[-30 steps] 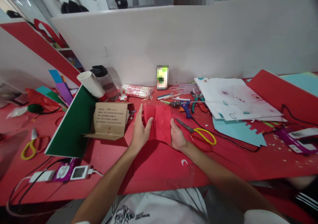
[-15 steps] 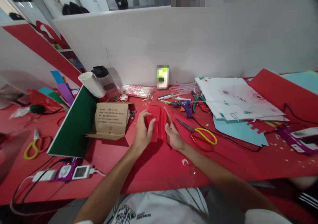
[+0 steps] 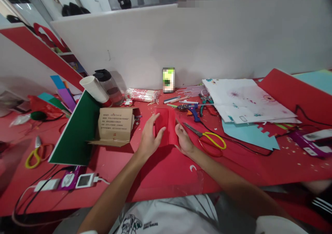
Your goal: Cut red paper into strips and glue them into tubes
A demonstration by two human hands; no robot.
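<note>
Between my hands stands a red folded piece of card (image 3: 170, 126) with upright creases, on a red sheet (image 3: 168, 171) of nearly the same colour. My left hand (image 3: 150, 137) holds its left side, fingers along the edge and thumb lying across the front. Around the right edge, my right hand (image 3: 184, 139) has its fingers curled, their tips partly hidden. Yellow-and-red-handled scissors (image 3: 207, 137) lie just right of my right hand. A blue glue gun (image 3: 192, 111) rests behind them.
An open cardboard box (image 3: 115, 125) and a leaning green board (image 3: 77, 133) stand left. White patterned sheets (image 3: 246, 100) lie over light blue paper (image 3: 249, 135) at right. A bottle (image 3: 110, 87), wrapped sticks (image 3: 142, 95) and a phone (image 3: 168, 80) are at the back. Cables cross both sides.
My right hand's fingers have gone from nearly straight to curled around the card's right edge. The card's right panel now faces me more. My left hand has stayed almost in place.
</note>
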